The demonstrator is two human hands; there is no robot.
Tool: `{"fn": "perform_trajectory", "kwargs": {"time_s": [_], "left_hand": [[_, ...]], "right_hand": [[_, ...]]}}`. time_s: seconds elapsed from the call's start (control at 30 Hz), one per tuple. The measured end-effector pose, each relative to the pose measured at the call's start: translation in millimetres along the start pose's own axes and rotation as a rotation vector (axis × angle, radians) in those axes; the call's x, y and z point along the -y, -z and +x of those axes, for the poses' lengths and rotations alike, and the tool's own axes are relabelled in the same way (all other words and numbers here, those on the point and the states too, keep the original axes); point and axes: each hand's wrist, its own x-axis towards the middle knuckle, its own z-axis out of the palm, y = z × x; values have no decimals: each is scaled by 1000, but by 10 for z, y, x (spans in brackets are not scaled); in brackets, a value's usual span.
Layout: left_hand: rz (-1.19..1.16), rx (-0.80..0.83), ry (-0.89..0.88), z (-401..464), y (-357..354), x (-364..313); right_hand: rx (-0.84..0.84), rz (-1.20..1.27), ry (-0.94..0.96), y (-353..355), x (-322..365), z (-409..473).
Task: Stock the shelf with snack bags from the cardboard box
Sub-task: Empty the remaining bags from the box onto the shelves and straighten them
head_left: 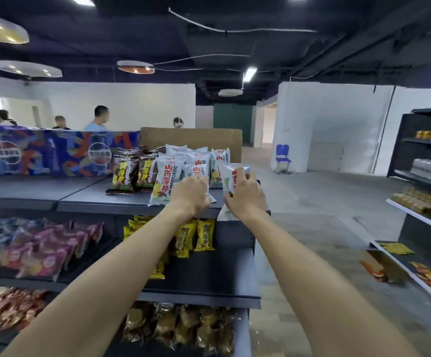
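Both my arms reach up to the top shelf (85, 202) of a dark grey rack. My right hand (245, 195) grips a white snack bag (231, 176) with red letters, held upright at the shelf's right end. My left hand (192, 195) holds the lower edge of another white bag (166, 182) in the front row. Several white bags (196, 157) stand packed behind them, and brown bags (125, 173) stand to their left. A brown cardboard box (191, 137) rises behind the bags; its inside is hidden.
Blue printed drink cartons (44, 150) line the top shelf at left. Yellow bags (196, 235) and pink bags (41, 251) fill the shelf below, more snacks (181, 328) lower down. Another rack (425, 181) stands at right across a grey floor aisle. People stand behind the shelf.
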Motion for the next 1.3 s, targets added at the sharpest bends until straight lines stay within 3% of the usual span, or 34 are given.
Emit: {"fn": "perform_trajectory", "kwargs": {"time_s": [0.63,0.83,1.3], "left_hand": [[-92,24,-152,628,-692,591],[46,21,-290,807,-837,674],[156,-27,-289,991,-975,677]], "right_hand": [[-13,-78,-74,-783,97,945],[-5,-91,-54,-1035,-10,1192],[42,-96,-114,-1598,-117,1484]]}}
